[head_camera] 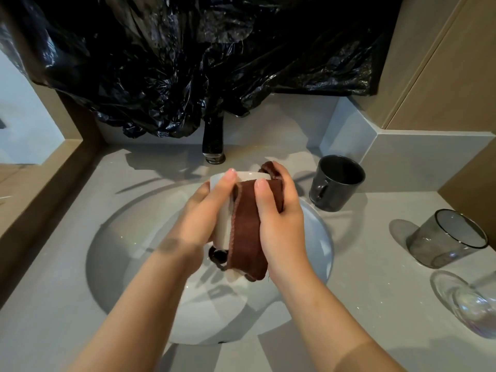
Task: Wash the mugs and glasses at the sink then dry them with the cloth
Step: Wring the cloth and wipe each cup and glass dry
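White mug [223, 226] held in the air over the sink [128, 251], tilted, rim pointing away toward the tap [213, 140]. Left hand [204, 210] grips the mug body, fingers curled round it. Right hand [279, 224] clasps the brown cloth [247, 224] against the mug's side, thumb on top, cloth wrapped lengthwise w/ one end tucked by the rim and the other hanging below the base. Step in hand looks like drying, not washing: no water seen running at the tap. Right of the sink on the counter [349, 264]: dark mug [335, 183] upright, just beside the bowl; grey glass [445, 237] upright, further right; clear glass [472, 304] lying on its side, right and nearer the person. Can't tell if those are wet or dry. Black plastic sheet [188, 63] hangs behind the sink. Next prob: turn the mug under the cloth, wipe inside, set it on the counter right of the sink; needs a firm left-hand hold, glaze may be slick.
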The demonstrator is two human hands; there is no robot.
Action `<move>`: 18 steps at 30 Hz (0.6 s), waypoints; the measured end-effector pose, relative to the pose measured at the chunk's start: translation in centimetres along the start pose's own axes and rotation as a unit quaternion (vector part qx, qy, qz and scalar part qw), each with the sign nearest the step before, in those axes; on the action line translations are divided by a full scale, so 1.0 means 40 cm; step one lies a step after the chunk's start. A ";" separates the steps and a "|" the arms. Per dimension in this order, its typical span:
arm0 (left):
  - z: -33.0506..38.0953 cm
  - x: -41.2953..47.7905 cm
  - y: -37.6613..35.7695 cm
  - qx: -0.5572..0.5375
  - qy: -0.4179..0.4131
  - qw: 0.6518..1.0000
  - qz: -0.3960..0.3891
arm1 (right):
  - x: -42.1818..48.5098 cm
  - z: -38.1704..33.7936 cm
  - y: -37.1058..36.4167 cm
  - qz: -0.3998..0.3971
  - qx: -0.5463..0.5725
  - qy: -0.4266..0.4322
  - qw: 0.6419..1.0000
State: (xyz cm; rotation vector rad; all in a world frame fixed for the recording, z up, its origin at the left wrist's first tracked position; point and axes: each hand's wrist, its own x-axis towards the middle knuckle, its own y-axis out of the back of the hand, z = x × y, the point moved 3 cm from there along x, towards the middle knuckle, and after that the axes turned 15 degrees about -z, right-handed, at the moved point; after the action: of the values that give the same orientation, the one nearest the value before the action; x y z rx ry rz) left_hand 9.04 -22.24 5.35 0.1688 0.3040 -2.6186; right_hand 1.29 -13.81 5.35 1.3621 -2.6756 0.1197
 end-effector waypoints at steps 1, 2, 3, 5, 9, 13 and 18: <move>0.003 -0.005 -0.007 -0.014 -0.004 1.000 0.016 | -0.006 -0.010 -0.003 0.003 -0.030 0.018 0.999; -0.003 -0.006 -0.008 -0.042 -0.007 0.999 0.031 | -0.009 -0.007 -0.002 0.013 -0.049 0.021 0.998; -0.011 -0.005 -0.011 -0.077 -0.001 0.997 0.030 | -0.009 -0.018 -0.004 0.020 -0.057 0.007 0.998; -0.016 -0.012 -0.020 -0.111 0.000 0.994 -0.004 | 0.011 -0.026 0.004 0.019 -0.037 -0.040 0.998; -0.015 -0.020 -0.035 -0.150 0.002 0.986 -0.069 | 0.023 -0.036 0.031 -0.041 0.125 -0.189 0.973; 0.020 -0.005 -0.014 -0.145 -0.052 0.986 -0.064 | -0.036 0.002 -0.020 -0.068 0.141 -0.199 0.967; 0.031 0.001 -0.005 -0.176 -0.047 0.981 -0.069 | -0.016 -0.029 -0.023 -0.047 0.101 -0.079 0.991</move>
State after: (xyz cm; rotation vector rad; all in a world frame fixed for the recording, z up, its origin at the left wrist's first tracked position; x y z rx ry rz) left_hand 8.84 -22.40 6.59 -0.0997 0.7600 -2.6451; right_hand 2.51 -13.70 6.39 1.6179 -2.7848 0.2931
